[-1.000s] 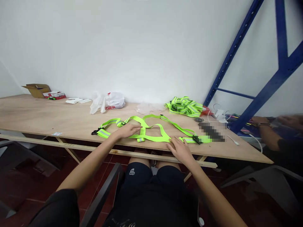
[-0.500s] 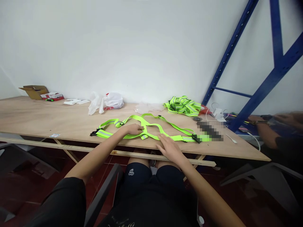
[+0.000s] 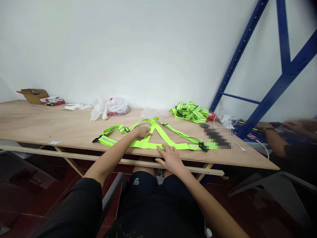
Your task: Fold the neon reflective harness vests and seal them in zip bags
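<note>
A fluorescent yellow-green reflective strap vest (image 3: 163,135) lies spread on the wooden table before me, with two straps forming a triangle over its lower band. My left hand (image 3: 143,132) is closed at the triangle's left strap, its fingers curled on the webbing. Flat and open, my right hand (image 3: 171,159) rests its fingertips on the lower band near the table's front edge. A black buckle (image 3: 203,146) sits at the band's right end, another black buckle (image 3: 96,140) at its left end. Small black sliders show on the upper straps.
A heap of similar vests (image 3: 190,111) lies at the back right. Behind are a white plastic bag (image 3: 118,106), clear plastic (image 3: 155,113) and an open carton (image 3: 33,96). A blue metal frame (image 3: 237,58) and white cable (image 3: 239,146) are right. Another person's arm (image 3: 274,137) shows beyond.
The vest's middle straps have been pulled straighter into a triangle, and the lower band lies flatter. My left hand has moved slightly up and left; my right hand has slid slightly toward me and left.
</note>
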### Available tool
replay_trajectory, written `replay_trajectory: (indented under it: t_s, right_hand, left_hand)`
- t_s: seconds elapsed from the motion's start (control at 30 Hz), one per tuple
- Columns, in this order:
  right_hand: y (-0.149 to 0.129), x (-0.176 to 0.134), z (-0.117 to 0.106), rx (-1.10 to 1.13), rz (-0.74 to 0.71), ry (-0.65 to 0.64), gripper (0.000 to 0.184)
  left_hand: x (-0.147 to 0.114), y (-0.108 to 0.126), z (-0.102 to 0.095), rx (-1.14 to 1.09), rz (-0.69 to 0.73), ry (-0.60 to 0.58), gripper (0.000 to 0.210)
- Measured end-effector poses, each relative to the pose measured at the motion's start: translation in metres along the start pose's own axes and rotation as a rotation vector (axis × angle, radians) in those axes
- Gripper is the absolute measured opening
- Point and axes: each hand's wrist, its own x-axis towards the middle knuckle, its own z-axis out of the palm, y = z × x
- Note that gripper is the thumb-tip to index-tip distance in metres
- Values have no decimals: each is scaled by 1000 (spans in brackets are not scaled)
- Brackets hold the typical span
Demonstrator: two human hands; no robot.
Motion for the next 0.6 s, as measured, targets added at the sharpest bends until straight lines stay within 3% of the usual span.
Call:
replay_trajectory:
  t_s: [0.1,0.2,0.3,0.37,0.47,0.6]
  right_hand:
    - [0,2,4,-8,9,-7,59]
    - [1,2,9,-16,-2,1,61]
    - [1,3,12,-38,-18,17,60]
    - [0,4,12,-51,-17,16,58]
    - [-1,6,11,-47,-7,3,56]
    - [-2,6,8,-40,8,-6,56]
  left_hand:
    - [-30,-12,-19,30,-85,124,55]
    - [-92,-44,-42,70,-265,283,53]
    - [-163,-83,-53,115,-567,396,57]
    - [-198,-106,-49,124,-866,413,59]
    - [-218,-127,-33,55,-1048,314,70]
    - [-208,-134,-19,-19,-1031,242,61]
